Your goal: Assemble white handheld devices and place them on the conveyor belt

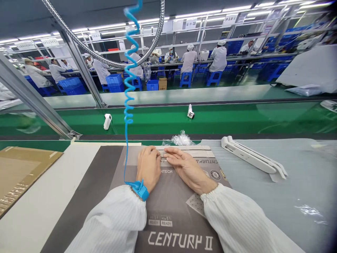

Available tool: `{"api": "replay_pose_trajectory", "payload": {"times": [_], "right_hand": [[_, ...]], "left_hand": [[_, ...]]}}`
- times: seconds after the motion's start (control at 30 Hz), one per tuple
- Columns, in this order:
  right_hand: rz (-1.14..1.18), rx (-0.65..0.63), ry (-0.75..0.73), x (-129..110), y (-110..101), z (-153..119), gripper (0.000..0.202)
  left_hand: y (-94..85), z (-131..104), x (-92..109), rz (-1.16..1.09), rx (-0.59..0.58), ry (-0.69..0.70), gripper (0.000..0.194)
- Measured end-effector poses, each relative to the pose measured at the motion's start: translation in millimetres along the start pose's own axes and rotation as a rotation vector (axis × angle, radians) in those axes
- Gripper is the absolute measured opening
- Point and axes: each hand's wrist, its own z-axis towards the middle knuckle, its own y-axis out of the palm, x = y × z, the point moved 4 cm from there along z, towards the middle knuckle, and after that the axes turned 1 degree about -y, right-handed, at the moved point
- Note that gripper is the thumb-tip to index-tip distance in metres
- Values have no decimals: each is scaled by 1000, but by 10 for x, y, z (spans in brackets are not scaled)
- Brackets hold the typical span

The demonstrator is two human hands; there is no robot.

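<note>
My left hand (149, 169) rests on a dark grey printed carton sheet (173, 196) marked CENTURY II, its fingers curled down near the sheet's far edge. My right hand (189, 169) reaches in from the other side, with thumb and fingers drawn together close to the left fingertips. Whatever lies between the fingertips is hidden or too small to name. A blue wrist strap (141, 189) with a coiled cord (129, 70) circles my left wrist. Right of the carton, a long white plastic part (252, 158) lies on grey foam sheeting (263, 200).
Crumpled clear plastic (182, 138) sits just beyond my hands. Two small white parts, one left (107, 121) and one right (191, 111), lie on the green belt (152, 119). A brown carton (23, 168) is at left. Metal posts (79, 63) rise ahead; several workers sit beyond.
</note>
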Motion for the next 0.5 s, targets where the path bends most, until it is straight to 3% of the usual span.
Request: {"api": "replay_pose_trajectory", "payload": {"times": [0.5], "right_hand": [[-10, -20, 5, 6, 2, -9, 31]], "left_hand": [[-22, 6, 0, -40, 31, -4, 14]]}}
